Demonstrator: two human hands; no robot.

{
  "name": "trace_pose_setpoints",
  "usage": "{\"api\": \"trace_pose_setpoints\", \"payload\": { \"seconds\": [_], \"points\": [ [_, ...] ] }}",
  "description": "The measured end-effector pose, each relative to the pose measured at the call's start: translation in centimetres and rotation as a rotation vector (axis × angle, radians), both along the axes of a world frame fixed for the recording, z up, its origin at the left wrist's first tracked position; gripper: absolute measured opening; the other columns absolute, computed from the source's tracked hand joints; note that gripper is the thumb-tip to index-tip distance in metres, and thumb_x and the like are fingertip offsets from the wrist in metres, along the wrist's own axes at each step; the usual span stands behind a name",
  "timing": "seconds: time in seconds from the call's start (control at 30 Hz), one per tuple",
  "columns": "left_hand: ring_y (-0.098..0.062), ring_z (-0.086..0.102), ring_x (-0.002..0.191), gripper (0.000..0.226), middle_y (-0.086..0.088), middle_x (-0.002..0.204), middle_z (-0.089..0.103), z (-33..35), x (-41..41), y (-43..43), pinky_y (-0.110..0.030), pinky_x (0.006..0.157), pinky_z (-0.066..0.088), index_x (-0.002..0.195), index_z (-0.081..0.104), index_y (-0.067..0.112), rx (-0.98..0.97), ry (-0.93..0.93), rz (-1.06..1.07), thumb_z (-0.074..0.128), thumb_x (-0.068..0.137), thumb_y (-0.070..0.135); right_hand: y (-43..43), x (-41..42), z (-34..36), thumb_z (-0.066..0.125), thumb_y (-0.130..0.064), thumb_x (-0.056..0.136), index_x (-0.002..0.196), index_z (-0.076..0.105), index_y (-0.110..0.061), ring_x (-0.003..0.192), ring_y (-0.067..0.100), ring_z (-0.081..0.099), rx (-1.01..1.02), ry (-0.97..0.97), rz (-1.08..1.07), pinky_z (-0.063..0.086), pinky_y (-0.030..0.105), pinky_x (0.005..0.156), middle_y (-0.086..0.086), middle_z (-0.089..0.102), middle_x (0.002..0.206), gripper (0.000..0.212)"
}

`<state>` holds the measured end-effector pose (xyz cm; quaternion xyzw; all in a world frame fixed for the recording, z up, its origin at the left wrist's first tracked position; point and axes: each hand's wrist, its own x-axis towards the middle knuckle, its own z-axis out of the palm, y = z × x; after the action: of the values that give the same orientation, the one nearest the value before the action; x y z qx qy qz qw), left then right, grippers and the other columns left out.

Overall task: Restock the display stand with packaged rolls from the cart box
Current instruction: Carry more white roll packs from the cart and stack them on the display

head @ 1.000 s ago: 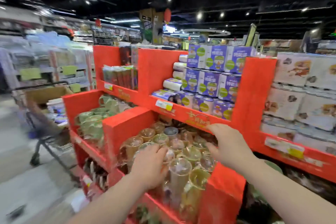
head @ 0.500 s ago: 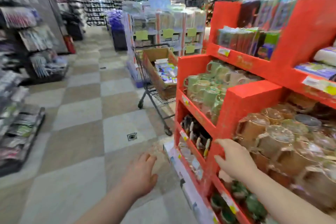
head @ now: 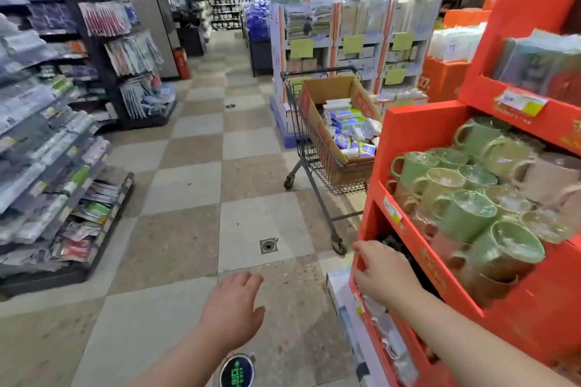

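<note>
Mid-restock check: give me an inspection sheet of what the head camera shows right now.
Surface: checkered tile floor with a floor drain set in it.
Job's things: cart ahead, beside the red display stand; the open cardboard box in it holds packaged rolls.
Clutter: green mugs fill the stand's near shelf.
Grippers: left hand open, holding nothing; right hand loosely curled at the stand's front edge, holding nothing.
Cables: nothing seen.
Surroundings: shelves of hanging packets on the left; fire extinguisher by a pillar.

The cart [head: 333,181] is built of dark metal wire, the box [head: 327,88] of matt brown cardboard. The stand [head: 415,135] is faced in matt red card; the mugs [head: 465,217] are glazed and glossy.
</note>
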<state>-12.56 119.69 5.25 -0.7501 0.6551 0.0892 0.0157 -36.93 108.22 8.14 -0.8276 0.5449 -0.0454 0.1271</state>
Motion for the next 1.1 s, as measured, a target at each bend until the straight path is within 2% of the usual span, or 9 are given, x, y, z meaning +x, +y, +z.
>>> {"api": "trace_pose_setpoints", "payload": {
  "seconds": [0.1,0.23,0.33,0.5,0.8,1.0,1.1],
  "points": [
    [-0.018,0.037,0.134,0.054,0.005,0.146,0.038,0.1,1.8,-3.6,-0.031,0.106,0.034,0.143,0.035,0.024,0.027,0.012,0.044,0.044,0.092,0.041,-6.1,3.3,1.5,0.049,-0.031,0.090,0.138,0.042,-0.027,0.127,0.020,0.045,-0.025,0.008,0.053,0.038,0.035,0.100,-0.004,0.049,0.137,0.049],
    [-0.025,0.046,0.129,0.063,-0.002,0.139,0.049,-0.1,4.7,-6.7,-0.037,0.102,0.040,0.138,0.046,0.017,0.036,0.076,0.137,0.040,0.081,0.043,-12.1,7.4,2.1,0.052,-0.028,0.087,0.135,0.047,-0.026,0.124,0.022,0.049,-0.013,-0.018,0.112,0.043,0.036,0.098,-0.003,0.053,0.135,0.048],
    [-0.021,0.040,0.131,0.056,0.002,0.143,0.042,-0.6,7.4,-9.3,-0.033,0.104,0.035,0.142,0.037,0.021,0.087,0.066,0.195,0.043,0.091,0.041,-15.7,10.3,1.9,0.052,-0.028,0.084,0.134,0.048,-0.026,0.124,0.021,0.051,-0.012,0.009,0.147,0.044,0.036,0.098,-0.003,0.054,0.135,0.050],
    [-0.020,0.044,0.127,0.051,0.002,0.140,0.044,-1.4,12.3,-16.0,-0.032,0.099,0.038,0.140,0.038,0.021,0.072,0.066,0.198,0.045,0.093,0.037,-21.8,15.1,1.0,0.052,-0.033,0.087,0.136,0.045,-0.026,0.126,0.020,0.048,-0.019,0.063,0.165,0.041,0.032,0.098,-0.004,0.051,0.137,0.050],
    [-0.020,0.040,0.128,0.050,0.002,0.141,0.041,0.1,23.5,-34.1,-0.032,0.102,0.035,0.141,0.034,0.021,0.008,0.052,0.054,0.043,0.094,0.036,-33.4,24.0,-1.0,0.052,-0.034,0.089,0.138,0.042,-0.030,0.130,0.014,0.044,0.027,0.028,0.047,0.037,0.032,0.105,-0.009,0.048,0.139,0.049],
    [-0.018,0.036,0.132,0.052,0.004,0.145,0.037,2.0,27.8,-45.7,-0.032,0.101,0.035,0.145,0.030,0.023,-0.017,0.037,-0.084,0.042,0.096,0.037,-39.5,26.7,-2.5,0.052,-0.033,0.087,0.138,0.043,-0.029,0.120,0.011,0.053,0.103,0.017,-0.096,0.040,0.029,0.099,-0.008,0.049,0.139,0.052],
    [-0.018,0.036,0.133,0.053,0.004,0.146,0.036,2.4,28.3,-51.4,-0.032,0.101,0.037,0.145,0.029,0.024,-0.011,0.037,-0.149,0.042,0.096,0.038,-42.3,26.7,-2.9,0.051,-0.032,0.086,0.136,0.045,-0.031,0.121,0.013,0.053,0.127,0.013,-0.182,0.042,0.030,0.099,-0.009,0.051,0.136,0.050]
  ]
}}
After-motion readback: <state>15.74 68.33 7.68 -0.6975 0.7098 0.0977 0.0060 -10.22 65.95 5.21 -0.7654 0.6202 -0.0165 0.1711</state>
